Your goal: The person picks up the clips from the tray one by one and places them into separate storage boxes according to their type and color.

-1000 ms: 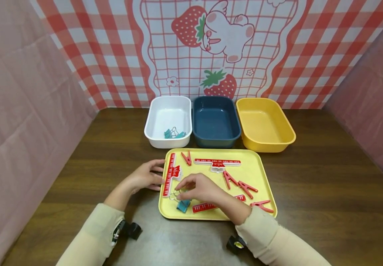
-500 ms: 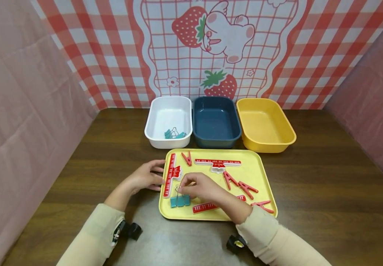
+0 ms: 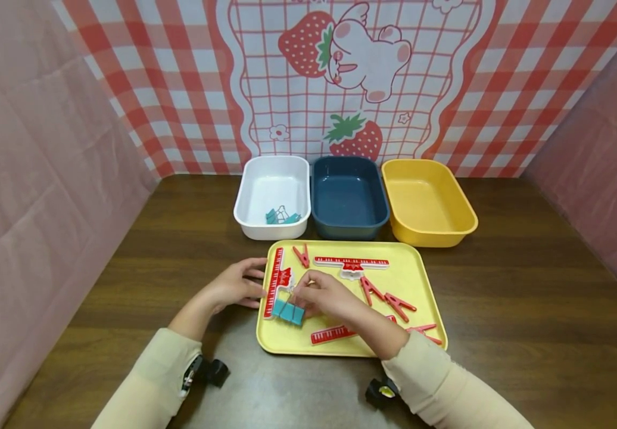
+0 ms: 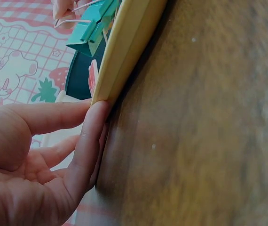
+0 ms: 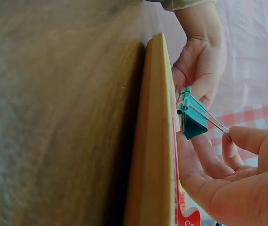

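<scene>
A: Please begin at the near edge of the yellow tray (image 3: 271, 342). What is there?

B: A red piano-key clip (image 3: 332, 335), partly hidden by the right forearm (image 3: 378, 338). Slightly farther, over the near left part, is the teal binder clip (image 3: 288, 312).

A: How does it lie from the right hand (image 3: 326, 294)?

B: To the left and toward the near left corner. Its long axis is slanted: the left end is farther from the person, the right end nearer. The wire handle (image 4: 75, 20) reaches back to the hand.

A: So this hand holds it?

B: Yes, thumb and finger pinch the wire. The body seems to hang just above the tray; whether a corner touches, I cannot tell.

A: And the left hand (image 3: 236, 283)?

B: Near, but apart from the binder clip. Its fingers, loosely extended, touch the left edge. The right hand is nearer, and I judge that it alone steers.

A: What is farther?

B: Beyond the far edge, on the wooden surface (image 3: 528, 268), stand the white basin (image 3: 272, 231), navy basin (image 3: 350, 230) and orange-yellow basin (image 3: 432, 239). The white one is beyond the far left corner.
</scene>
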Demonstrator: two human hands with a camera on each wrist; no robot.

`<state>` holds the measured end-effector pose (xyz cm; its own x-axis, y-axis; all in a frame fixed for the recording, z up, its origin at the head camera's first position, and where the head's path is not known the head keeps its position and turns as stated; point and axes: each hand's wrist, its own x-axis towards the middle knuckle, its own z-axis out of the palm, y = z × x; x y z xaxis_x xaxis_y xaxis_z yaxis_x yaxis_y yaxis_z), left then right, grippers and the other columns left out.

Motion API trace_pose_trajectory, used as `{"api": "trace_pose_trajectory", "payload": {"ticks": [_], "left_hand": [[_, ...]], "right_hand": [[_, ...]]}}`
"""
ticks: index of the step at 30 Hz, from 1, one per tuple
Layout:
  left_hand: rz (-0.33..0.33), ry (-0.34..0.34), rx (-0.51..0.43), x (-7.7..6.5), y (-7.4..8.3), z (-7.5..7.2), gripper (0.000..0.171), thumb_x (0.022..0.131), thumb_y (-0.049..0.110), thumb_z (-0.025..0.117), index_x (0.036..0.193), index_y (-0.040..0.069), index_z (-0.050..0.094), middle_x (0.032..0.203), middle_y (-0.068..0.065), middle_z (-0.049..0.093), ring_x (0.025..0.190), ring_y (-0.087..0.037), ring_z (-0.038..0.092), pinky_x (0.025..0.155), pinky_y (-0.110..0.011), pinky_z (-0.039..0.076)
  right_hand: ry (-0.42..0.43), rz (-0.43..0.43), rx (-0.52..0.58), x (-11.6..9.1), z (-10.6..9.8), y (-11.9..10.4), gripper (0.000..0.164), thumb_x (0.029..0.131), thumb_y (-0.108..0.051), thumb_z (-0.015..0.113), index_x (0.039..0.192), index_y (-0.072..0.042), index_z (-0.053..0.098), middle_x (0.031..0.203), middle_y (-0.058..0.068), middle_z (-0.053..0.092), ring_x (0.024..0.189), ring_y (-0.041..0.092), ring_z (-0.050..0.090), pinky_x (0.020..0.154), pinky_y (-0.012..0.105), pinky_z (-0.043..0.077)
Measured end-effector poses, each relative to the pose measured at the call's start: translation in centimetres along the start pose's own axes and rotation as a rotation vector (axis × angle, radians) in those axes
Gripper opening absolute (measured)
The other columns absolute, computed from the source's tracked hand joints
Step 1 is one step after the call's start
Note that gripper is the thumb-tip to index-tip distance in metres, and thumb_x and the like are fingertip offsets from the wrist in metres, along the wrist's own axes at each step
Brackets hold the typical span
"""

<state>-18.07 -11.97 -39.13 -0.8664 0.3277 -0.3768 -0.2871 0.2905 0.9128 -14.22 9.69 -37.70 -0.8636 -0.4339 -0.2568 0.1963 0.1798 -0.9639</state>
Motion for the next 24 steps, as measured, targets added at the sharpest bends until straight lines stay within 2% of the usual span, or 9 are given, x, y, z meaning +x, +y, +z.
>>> {"api": "trace_pose_trajectory", "payload": {"ticks": [5, 12, 18, 24], "left_hand": [[-0.004, 0.005, 0.003, 0.0, -0.1, 0.0, 0.066, 0.083, -0.01, 0.061, 0.142, 0.006, 0.034, 0.124, -0.023, 0.044, 0.084, -0.025, 0.061, 0.068, -0.039, 0.057], [-0.002, 0.006, 0.002, 0.0, -0.1, 0.0, 0.066, 0.083, -0.01, 0.06, 0.142, 0.006, 0.034, 0.124, -0.023, 0.044, 0.084, -0.025, 0.062, 0.068, -0.039, 0.057], [0.004, 0.01, 0.001, 0.1, -0.1, 0.0, 0.067, 0.083, -0.01, 0.061, 0.142, 0.006, 0.034, 0.124, -0.023, 0.044, 0.084, -0.025, 0.062, 0.068, -0.039, 0.057], [0.002, 0.011, -0.004, 0.2, -0.2, -0.1, 0.066, 0.083, -0.01, 0.061, 0.142, 0.006, 0.034, 0.124, -0.023, 0.044, 0.084, -0.025, 0.062, 0.068, -0.039, 0.057]], "right_hand": [[0.026, 0.01, -0.012, 0.1, -0.2, -0.2, 0.012, 0.095, -0.012, 0.051, 0.093, 0.0, 0.05, 0.094, 0.016, 0.067, 0.078, 0.019, 0.062, 0.072, 0.037, 0.056], [0.059, -0.029, 0.013, 0.1, -0.3, -0.5, 0.011, 0.095, -0.01, 0.051, 0.092, 0.0, 0.049, 0.094, 0.018, 0.066, 0.076, 0.02, 0.062, 0.069, 0.036, 0.056], [0.119, -0.014, 0.005, 0.3, -0.5, -1.2, 0.012, 0.095, -0.013, 0.05, 0.092, -0.001, 0.051, 0.093, 0.015, 0.066, 0.077, 0.021, 0.062, 0.071, 0.037, 0.056], [0.141, -0.015, 0.037, 0.6, -0.7, -1.6, 0.013, 0.096, -0.014, 0.049, 0.094, -0.001, 0.051, 0.095, 0.015, 0.066, 0.079, 0.022, 0.062, 0.073, 0.037, 0.055]]}}
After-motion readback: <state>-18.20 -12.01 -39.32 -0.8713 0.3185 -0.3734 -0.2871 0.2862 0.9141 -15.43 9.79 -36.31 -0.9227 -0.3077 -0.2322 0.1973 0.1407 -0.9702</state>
